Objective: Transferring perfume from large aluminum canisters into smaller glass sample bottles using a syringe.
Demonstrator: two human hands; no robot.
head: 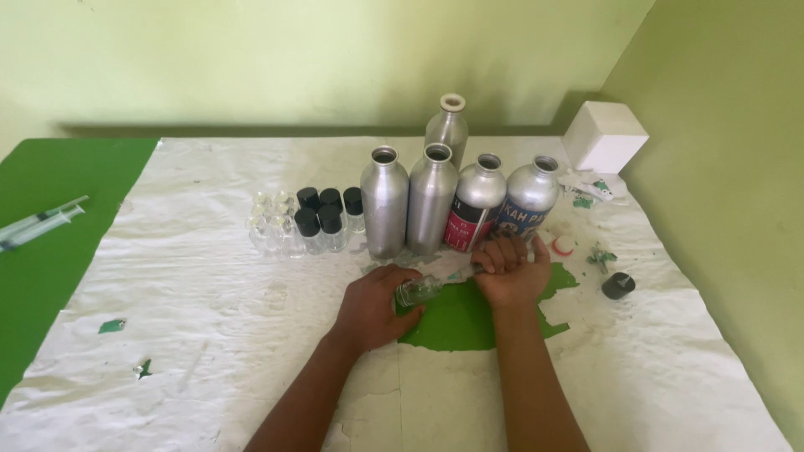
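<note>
My left hand (373,305) grips a small clear glass vial (419,290), held on its side just above the table. My right hand (511,269) is closed in a fist on a clear syringe (462,273) whose tip points left toward the vial's mouth. Both hands sit over a torn patch where the green tabletop (456,322) shows through the white paper cover. Right behind my hands stand several open silver metal bottles (384,203); two of them carry coloured labels.
A cluster of small glass vials (306,222), some with black caps, stands left of the bottles. Two syringes (38,223) lie at the far left. A white box (605,136), a loose black cap (618,285) and small scraps sit at the right by the green wall.
</note>
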